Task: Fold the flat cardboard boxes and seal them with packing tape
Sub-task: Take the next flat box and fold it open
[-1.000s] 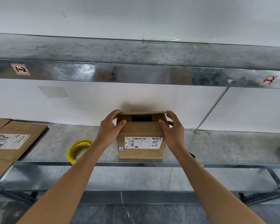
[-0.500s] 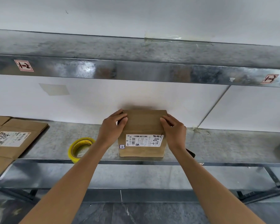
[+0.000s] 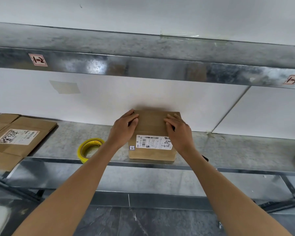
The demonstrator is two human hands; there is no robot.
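Cardboard box (image 3: 152, 133), small and brown with a white shipping label (image 3: 154, 142) on its near face, stands on the metal shelf (image 3: 228, 150) at about 12 o'clock from the person, close to the shelf's front edge and just in front of the white wall (image 3: 160, 92). Both hands lie flat on its top: the left hand (image 3: 123, 129) presses the 9 o'clock side, the right hand (image 3: 177, 132) the 3 o'clock side, fingers spread and laid down, gripping nothing, only holding the flaps shut. Judging by its size and plain corrugated walls, the box should be light and fairly stiff along its edges but springy at the flaps, which would likely lift again if released; the sensible hold is 1 palm kept on the centre seam while the other hand fetches tape. The roll of yellow tape (image 3: 89, 149) lies on the shelf at 9 o'clock of the box, near but not touching it, within the left hand's reach. Flat cardboard boxes (image 3: 19, 138) wait further off at 9 o'clock. Compared with 1 second ago, the dark opening at the top is gone: the flaps are now folded down and closed, and the hands have moved from the box's upper corners onto its top. No tape is on the seam yet.
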